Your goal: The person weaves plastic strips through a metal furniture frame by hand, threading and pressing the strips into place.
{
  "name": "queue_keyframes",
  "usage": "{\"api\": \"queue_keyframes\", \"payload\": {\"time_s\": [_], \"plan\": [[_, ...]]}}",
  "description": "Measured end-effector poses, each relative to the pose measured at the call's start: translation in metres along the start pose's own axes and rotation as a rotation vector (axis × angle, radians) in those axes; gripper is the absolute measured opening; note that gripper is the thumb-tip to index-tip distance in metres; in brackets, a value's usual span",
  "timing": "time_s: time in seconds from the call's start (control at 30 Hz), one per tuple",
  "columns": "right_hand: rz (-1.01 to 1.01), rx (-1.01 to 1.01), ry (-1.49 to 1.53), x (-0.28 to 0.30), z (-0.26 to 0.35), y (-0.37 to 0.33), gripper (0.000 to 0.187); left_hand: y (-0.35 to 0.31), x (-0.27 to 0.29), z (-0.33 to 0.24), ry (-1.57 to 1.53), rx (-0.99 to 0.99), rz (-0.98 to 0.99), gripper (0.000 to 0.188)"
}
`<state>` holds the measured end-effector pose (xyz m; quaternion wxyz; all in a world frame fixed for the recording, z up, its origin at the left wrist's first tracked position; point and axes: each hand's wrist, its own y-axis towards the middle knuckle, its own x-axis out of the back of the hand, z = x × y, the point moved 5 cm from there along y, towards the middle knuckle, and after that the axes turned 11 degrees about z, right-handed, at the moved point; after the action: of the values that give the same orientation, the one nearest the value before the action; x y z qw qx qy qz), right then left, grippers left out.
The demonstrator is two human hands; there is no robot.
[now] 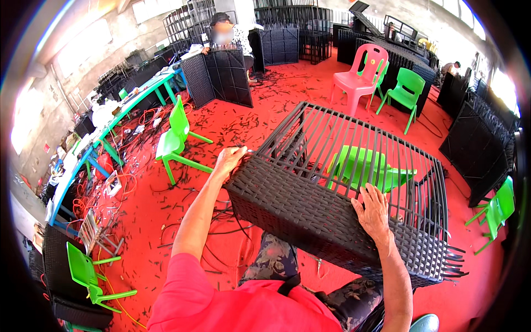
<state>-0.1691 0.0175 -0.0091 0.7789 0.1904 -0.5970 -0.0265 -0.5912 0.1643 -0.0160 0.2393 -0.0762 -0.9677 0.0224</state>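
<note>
In front of me stands a black rattan furniture frame (310,205), its near side and near part of the top woven. Bare parallel strips (343,133) run across the rest of the top. My left hand (229,161) is closed at the frame's left edge, fingers bent over the border of the weave; whether a strip end is between them is hidden. My right hand (373,213) lies on the woven part with fingers spread, its tips touching the strips. Loose strip ends (454,263) stick out at the right corner. Through the strips a green chair (365,166) shows.
Green plastic chairs (176,135) stand left and right, and a pink chair (362,69) beyond the frame. Strip scraps and cables litter the red floor (221,122). A long table (119,110) curves along the left. A person (238,41) works behind black woven panels (229,74).
</note>
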Motion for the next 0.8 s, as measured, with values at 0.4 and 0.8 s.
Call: {"api": "queue_keyframes", "payload": {"time_s": [0.4,0.8], "plan": [[-0.135,0.078,-0.052,0.014,0.009,0.003,0.038,0.011,0.002,0.003,-0.401,-0.030,0.093,0.022],[-0.311,0.060,0.295,0.025,-0.030,-0.006,0.043,0.078,0.018,0.064,-0.536,-0.009,-0.044,0.021]]}}
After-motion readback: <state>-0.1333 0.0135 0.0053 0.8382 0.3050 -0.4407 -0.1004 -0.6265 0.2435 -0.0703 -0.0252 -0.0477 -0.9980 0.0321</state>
